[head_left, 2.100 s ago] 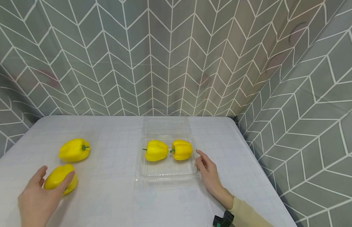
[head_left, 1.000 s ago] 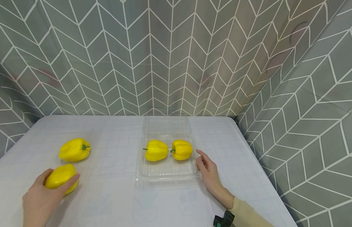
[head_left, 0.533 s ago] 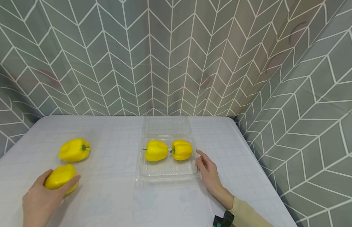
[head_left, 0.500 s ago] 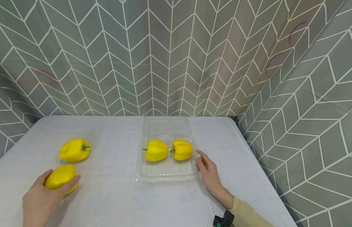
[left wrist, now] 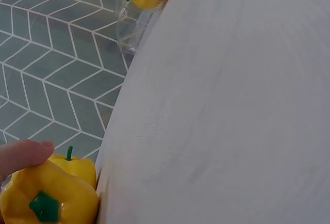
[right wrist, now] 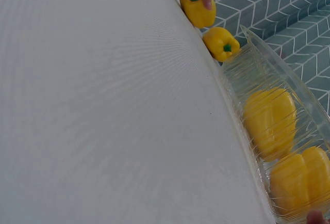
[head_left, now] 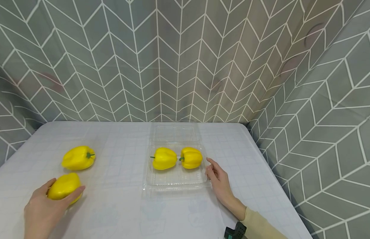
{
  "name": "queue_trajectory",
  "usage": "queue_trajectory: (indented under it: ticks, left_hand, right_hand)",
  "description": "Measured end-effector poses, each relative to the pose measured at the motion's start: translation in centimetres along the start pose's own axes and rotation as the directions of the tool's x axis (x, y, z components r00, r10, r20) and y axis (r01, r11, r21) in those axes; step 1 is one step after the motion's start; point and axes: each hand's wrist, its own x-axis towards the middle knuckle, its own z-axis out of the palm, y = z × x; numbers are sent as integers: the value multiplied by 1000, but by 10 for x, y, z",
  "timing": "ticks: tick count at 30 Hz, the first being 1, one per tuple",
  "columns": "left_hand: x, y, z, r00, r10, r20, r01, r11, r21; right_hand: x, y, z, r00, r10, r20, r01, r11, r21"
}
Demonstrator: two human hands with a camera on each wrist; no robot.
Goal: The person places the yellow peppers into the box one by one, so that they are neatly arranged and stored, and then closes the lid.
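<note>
My left hand (head_left: 43, 207) grips a yellow bell pepper (head_left: 64, 186) at the front left, its thumb along the near right side and its fingers on the far left side. That pepper's green stem (left wrist: 45, 206) shows in the left wrist view. Just beyond it lies another yellow bell pepper (head_left: 78, 158). In the middle, a clear plastic clamshell container (head_left: 177, 179) stands with its lid folded back, holding two yellow bell peppers (head_left: 164, 158) side by side. My right hand (head_left: 219, 181) holds the container's right rim with curled fingers; part of that contact is hidden.
A pale cloth covers the table (head_left: 113, 212), whose back edge meets a grey patterned curtain (head_left: 167, 66). The container's lid (head_left: 175, 132) lies flat behind its base. A black wrist device (head_left: 235, 230) sits by the right sleeve (head_left: 261, 225).
Since about two seconds ago my left hand has moved slightly right and its fingers have closed round the near pepper. The right hand, the container and the other peppers have stayed put.
</note>
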Motion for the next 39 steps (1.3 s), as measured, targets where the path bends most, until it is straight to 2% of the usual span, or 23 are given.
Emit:
queue_trajectory:
  ticks: [4,13,28,39]
  left_hand:
    - [0,0,1,1000,19,-15,-19,1000,-7]
    - [-1,-1,2,997,59,-56,-60,998,-4]
    - [0,0,2,999,48,-23,-48,999,-2]
    - [-3,4,3,998,63,5,-63,998,-6]
  right_hand:
    - [-3,-23,-1,1000,4,2,-4,1000,-6]
    - [-3,-24,-1,1000,15,4,-15,1000,-6]
    - [-3,-23,-1,1000,16,9,-16,1000,-4]
    - [-3,-23,-1,1000,2,3,-2,1000,-13]
